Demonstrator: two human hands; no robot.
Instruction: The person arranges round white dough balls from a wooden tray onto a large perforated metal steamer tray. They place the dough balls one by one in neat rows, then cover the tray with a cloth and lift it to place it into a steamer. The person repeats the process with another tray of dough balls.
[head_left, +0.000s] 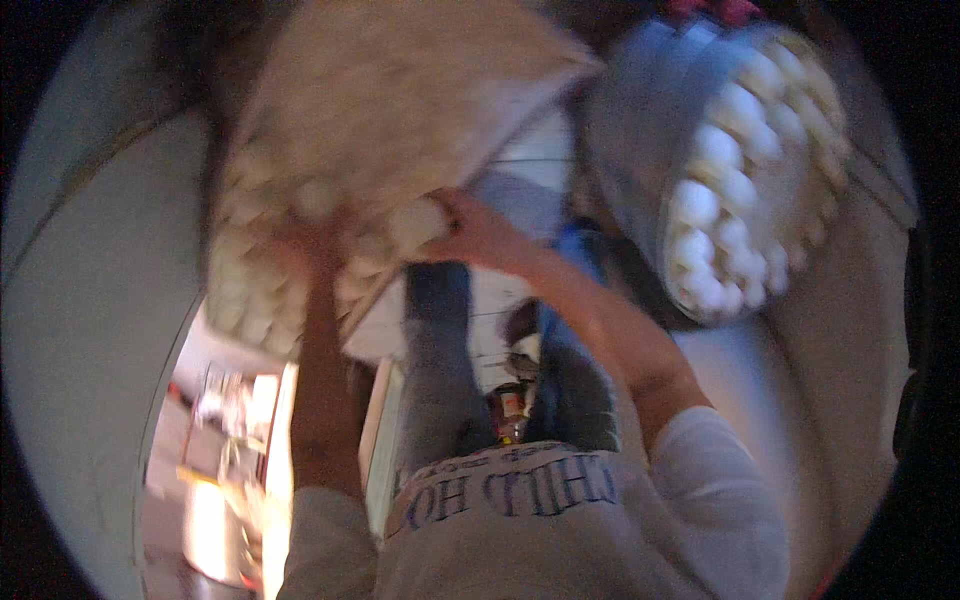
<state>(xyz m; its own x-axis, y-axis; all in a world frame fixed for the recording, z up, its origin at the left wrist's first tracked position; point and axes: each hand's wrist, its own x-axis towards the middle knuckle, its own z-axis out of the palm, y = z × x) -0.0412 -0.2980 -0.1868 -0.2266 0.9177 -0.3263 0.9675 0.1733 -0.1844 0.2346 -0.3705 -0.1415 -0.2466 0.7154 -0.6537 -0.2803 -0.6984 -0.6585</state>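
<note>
A large tan tray or carton (397, 97) lies before me, with rows of pale, rounded, egg-like pieces (255, 326) across its near part. My right hand (469, 232) grips one larger pale round piece (418, 226) at the tray's near right side. Over the rows at the left is my left hand (311, 251). A pale round piece (316, 197) shows at its fingertips, but blur hides whether the hand holds it.
At the right stands a grey tub (637, 112) filled with white egg-like pieces (720, 195). My legs (439, 352) are below, above a pale tiled floor (491, 349). Bright, blurred household objects (217, 480) show at the lower left, beside a pale grey surface (82, 360).
</note>
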